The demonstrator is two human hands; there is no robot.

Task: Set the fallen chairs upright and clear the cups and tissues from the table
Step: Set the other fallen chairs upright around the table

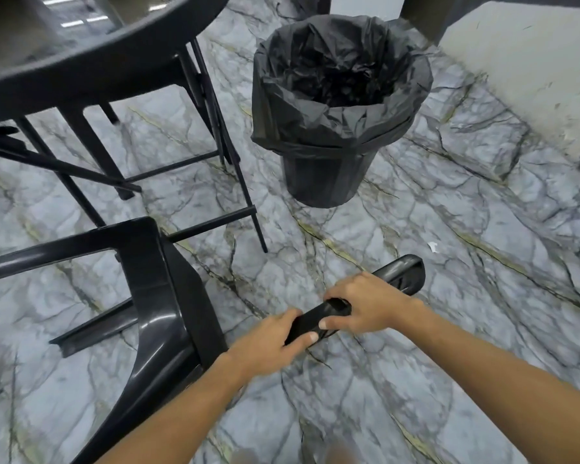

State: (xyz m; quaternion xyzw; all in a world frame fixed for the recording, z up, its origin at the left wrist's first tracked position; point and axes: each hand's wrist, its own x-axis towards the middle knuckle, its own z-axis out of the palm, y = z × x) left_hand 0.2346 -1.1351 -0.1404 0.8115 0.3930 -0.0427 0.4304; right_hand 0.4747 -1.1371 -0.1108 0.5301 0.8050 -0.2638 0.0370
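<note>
Both hands were closed around one leg point(395, 274) of the fallen chair point(161, 296): the right hand point(365, 304) nearer its foot, the left hand point(272, 343) just behind. The chair lay on its side on the marble floor point(449, 363), beside the table point(81, 58). The step seemed to be raising it, which calls for a firm lift and turn. The bin point(339, 105) beyond, lined with a black bag, looked empty.

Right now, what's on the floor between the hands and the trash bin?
Nothing: in the head view only bare marble floor lies between the hands gripping the fallen chair's leg and the trash bin.
</note>
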